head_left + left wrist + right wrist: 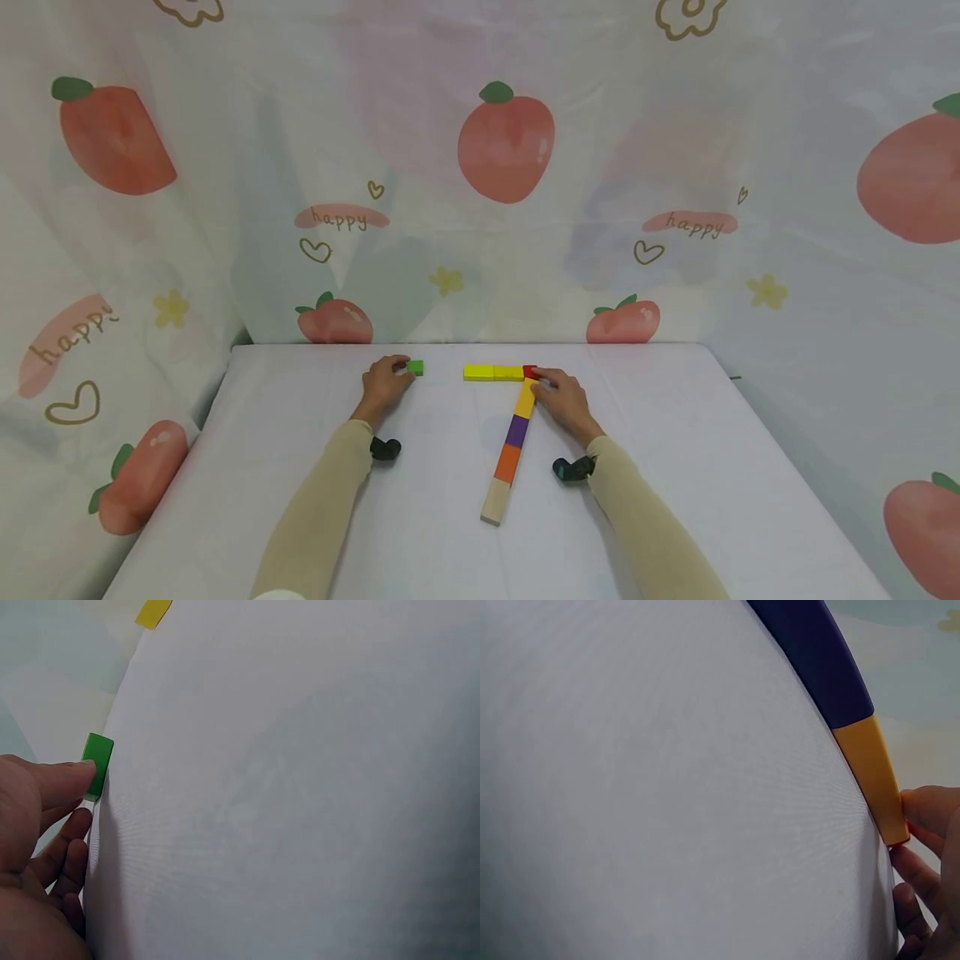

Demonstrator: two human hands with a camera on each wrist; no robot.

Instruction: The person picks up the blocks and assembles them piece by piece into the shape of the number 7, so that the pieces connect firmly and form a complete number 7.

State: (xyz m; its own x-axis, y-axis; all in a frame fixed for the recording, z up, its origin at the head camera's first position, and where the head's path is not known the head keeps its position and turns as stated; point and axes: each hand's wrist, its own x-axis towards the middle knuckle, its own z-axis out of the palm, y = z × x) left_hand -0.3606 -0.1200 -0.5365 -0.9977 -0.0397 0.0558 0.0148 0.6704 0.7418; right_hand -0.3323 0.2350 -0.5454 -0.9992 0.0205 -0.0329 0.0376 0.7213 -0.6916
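My left hand [385, 387] pinches a small green block [416, 367] between thumb and fingertips near the table's far edge. In the left wrist view the thumb lies on the green block's [98, 766] face. My right hand [564, 400] has its fingertips at a small red block [529, 372], with the thumb against the end of an amber block [525, 400]. In the right wrist view the amber block [874, 776] hides most of the red one. Two yellow blocks [493, 372] lie end to end, left of the red block.
From the amber block a slanting line runs toward the near side: a purple block [517, 431], an orange block [507, 462] and a plain wood block [495, 502]. A white cloth covers the table [420, 533]. Behind it hangs a printed curtain [420, 150].
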